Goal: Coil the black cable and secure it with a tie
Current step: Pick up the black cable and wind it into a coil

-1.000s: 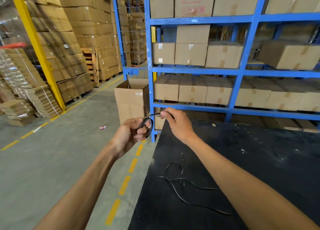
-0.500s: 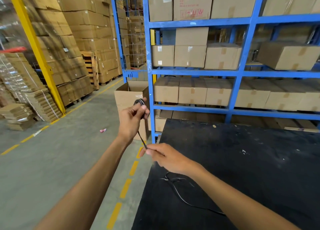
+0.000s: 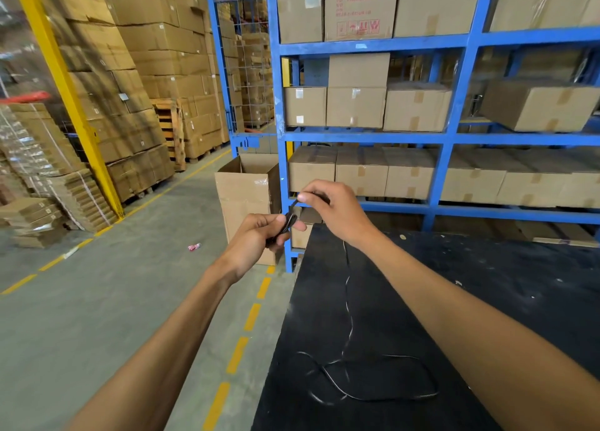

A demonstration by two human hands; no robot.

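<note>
Both forearms bare to the frame's edge; hands (image 3: 256, 235) ungloved, seemingly no rings, watch or sleeve

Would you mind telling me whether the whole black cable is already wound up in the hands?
No, a long loose stretch of the black cable lies on the black table.

even daylight-bright warehouse light, blurred left edge, wide-angle bowing

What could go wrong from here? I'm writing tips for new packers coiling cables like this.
1. The loose cable lies in crossed loops on the black table; pulling it up may knot it.
2. The small coil sits pinched in the left hand; it may spring open as the right hand adds another turn.
3. No tie is visible.
</note>
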